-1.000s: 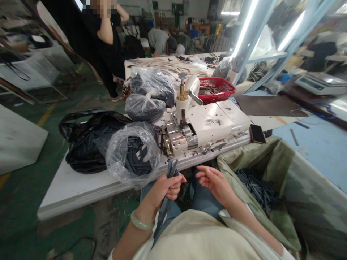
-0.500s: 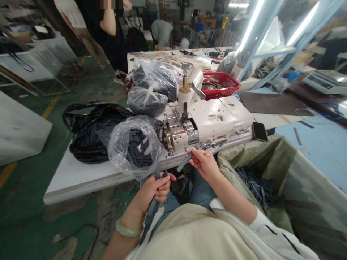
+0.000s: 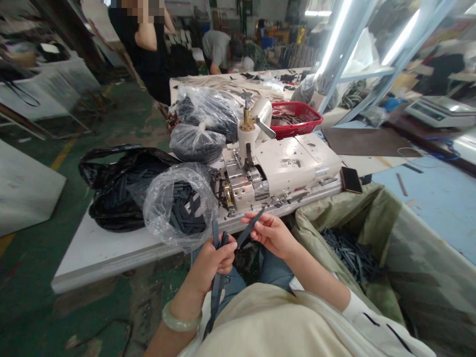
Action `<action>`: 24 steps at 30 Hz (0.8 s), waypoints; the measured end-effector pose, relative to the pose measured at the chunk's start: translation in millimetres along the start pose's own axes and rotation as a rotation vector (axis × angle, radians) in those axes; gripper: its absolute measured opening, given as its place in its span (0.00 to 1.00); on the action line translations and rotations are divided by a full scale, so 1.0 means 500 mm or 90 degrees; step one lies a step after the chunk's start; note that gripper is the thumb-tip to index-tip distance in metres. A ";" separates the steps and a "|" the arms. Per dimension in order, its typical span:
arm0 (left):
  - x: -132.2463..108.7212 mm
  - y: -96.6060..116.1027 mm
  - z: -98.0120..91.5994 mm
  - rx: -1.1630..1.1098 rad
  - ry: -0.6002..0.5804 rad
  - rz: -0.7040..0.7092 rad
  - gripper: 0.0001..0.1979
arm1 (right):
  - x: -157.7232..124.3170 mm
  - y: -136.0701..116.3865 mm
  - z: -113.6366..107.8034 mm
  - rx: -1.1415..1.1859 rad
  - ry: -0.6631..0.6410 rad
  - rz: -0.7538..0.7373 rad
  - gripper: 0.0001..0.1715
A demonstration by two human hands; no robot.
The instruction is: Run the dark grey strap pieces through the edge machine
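Observation:
My left hand (image 3: 217, 258) is closed around several dark grey-blue strips (image 3: 216, 297), which hang down toward my lap and stick up above the fist. In my right hand (image 3: 273, 233) a short strip (image 3: 250, 229) of the same colour is pinched between thumb and fingers. Its lower end comes close to my left thumb; whether they touch I cannot tell. Just beyond both hands stands a white skiving machine (image 3: 293, 161) with a metal head. Left of it, a clear plastic bag (image 3: 156, 213) lies open with many short strips (image 3: 186, 210) inside.
A black plastic bag (image 3: 111, 218) of strips sits at the table's left. Tied clear bags (image 3: 199, 141) and a red basket (image 3: 316, 119) are behind the machine. A phone (image 3: 350, 179) lies at the right, above a green cloth-lined bin (image 3: 390, 213) of strips. Two people stand farther back.
The right hand's strip has tilted and its lower end has come nearer my left hand. The left hand keeps its bundle. The whole view has shifted slightly.

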State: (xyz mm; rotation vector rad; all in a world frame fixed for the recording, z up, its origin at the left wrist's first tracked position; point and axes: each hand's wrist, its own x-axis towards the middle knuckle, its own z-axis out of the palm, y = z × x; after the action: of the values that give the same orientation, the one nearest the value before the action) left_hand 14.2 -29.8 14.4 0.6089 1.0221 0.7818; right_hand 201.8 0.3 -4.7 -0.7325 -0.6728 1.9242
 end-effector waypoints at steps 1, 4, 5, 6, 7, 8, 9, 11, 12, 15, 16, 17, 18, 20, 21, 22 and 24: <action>0.000 -0.001 -0.003 -0.010 -0.005 -0.013 0.17 | 0.000 0.005 0.001 0.000 -0.008 -0.004 0.21; -0.001 -0.003 -0.007 -0.024 -0.034 -0.064 0.17 | 0.003 0.018 0.007 -0.025 0.010 -0.038 0.14; -0.002 -0.003 -0.006 -0.019 -0.044 -0.076 0.17 | 0.004 0.021 0.008 -0.042 0.029 -0.052 0.12; -0.005 -0.003 -0.005 -0.011 -0.053 -0.083 0.17 | 0.005 0.023 0.010 -0.062 0.050 -0.063 0.13; -0.008 -0.003 -0.002 -0.002 -0.059 -0.084 0.17 | 0.006 0.024 0.012 -0.083 0.070 -0.070 0.14; -0.011 -0.002 0.001 0.004 -0.059 -0.079 0.17 | 0.006 0.024 0.014 -0.101 0.088 -0.072 0.15; -0.014 -0.001 0.005 0.009 -0.054 -0.072 0.17 | 0.006 0.024 0.015 -0.115 0.101 -0.071 0.16; -0.019 0.000 0.012 0.013 -0.035 -0.056 0.17 | 0.006 0.025 0.016 -0.132 0.115 -0.067 0.18; -0.021 0.000 0.014 0.016 -0.028 -0.052 0.16 | 0.005 0.026 0.016 -0.136 0.118 -0.065 0.18; -0.024 0.002 0.018 0.016 -0.034 -0.055 0.13 | 0.005 0.029 0.013 -0.144 0.120 -0.063 0.16; -0.024 0.003 0.019 0.013 -0.039 -0.058 0.12 | 0.005 0.030 0.013 -0.145 0.120 -0.059 0.16; -0.024 0.004 0.018 0.010 -0.044 -0.059 0.12 | 0.005 0.030 0.012 -0.144 0.122 -0.054 0.16; -0.025 0.005 0.018 0.007 -0.046 -0.061 0.11 | 0.005 0.030 0.012 -0.139 0.124 -0.049 0.16; -0.026 0.006 0.016 0.004 -0.049 -0.065 0.10 | 0.005 0.029 0.013 -0.122 0.134 -0.044 0.17; -0.027 0.007 0.014 0.004 -0.050 -0.068 0.10 | 0.005 0.028 0.013 -0.113 0.139 -0.044 0.17; -0.028 0.008 0.013 0.003 -0.052 -0.070 0.10 | 0.005 0.027 0.014 -0.106 0.144 -0.043 0.18; -0.028 0.008 0.011 0.001 -0.053 -0.073 0.10 | 0.005 0.026 0.014 -0.097 0.149 -0.043 0.18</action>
State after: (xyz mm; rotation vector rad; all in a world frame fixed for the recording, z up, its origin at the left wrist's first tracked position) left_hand 13.6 -39.1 27.0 0.5750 0.9729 0.6503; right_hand 188.2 -3.6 -9.7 -1.0003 -0.6939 1.7061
